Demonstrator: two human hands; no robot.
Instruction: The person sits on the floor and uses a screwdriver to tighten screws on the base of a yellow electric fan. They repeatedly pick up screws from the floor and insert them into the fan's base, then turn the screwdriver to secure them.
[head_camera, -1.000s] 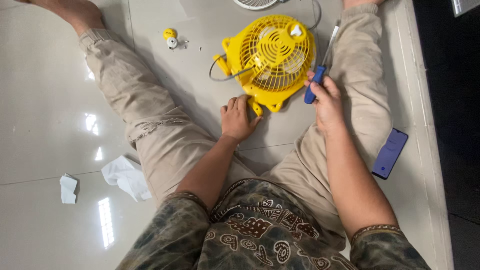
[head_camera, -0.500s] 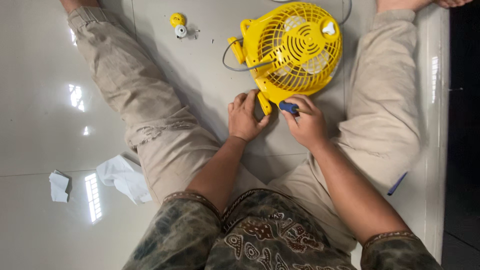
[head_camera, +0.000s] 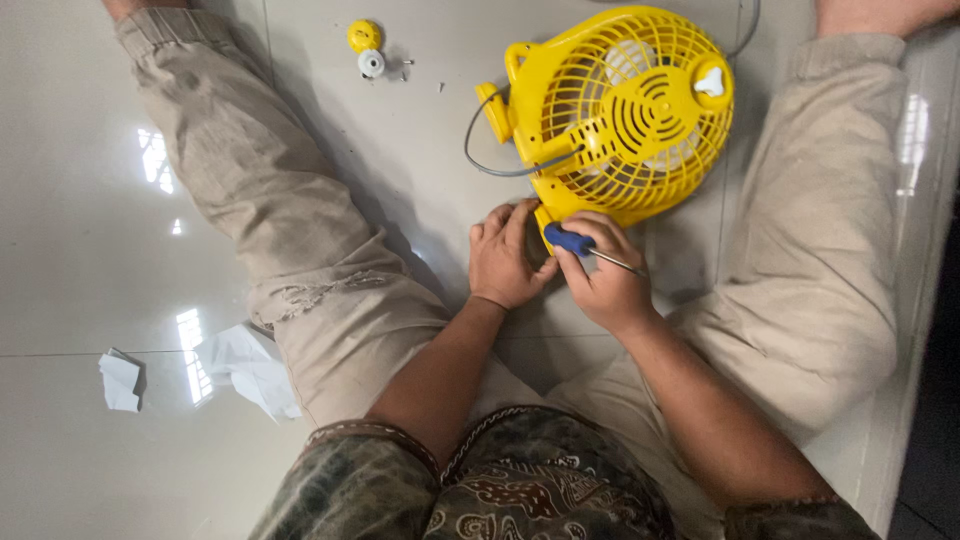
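Note:
A small yellow fan (head_camera: 625, 110) lies grille-up on the tiled floor between my spread legs. My left hand (head_camera: 505, 258) rests against the fan's lower yellow base, fingers curled on its edge. My right hand (head_camera: 605, 275) grips a blue-handled screwdriver (head_camera: 575, 243), its metal shaft pointing right, close to the same base corner. Both hands touch each other just below the fan. A grey cable (head_camera: 490, 165) loops from the fan's left side.
A small yellow cap (head_camera: 364, 36) and a white round part (head_camera: 372, 63) lie on the floor at the upper left. Crumpled white tissue (head_camera: 245, 365) and a smaller scrap (head_camera: 121, 380) sit left of my left leg.
My right hand carried the screwdriver from the fan's right side to its lower base beside my left hand. The view shifted closer, and the purple object at the right left the frame.

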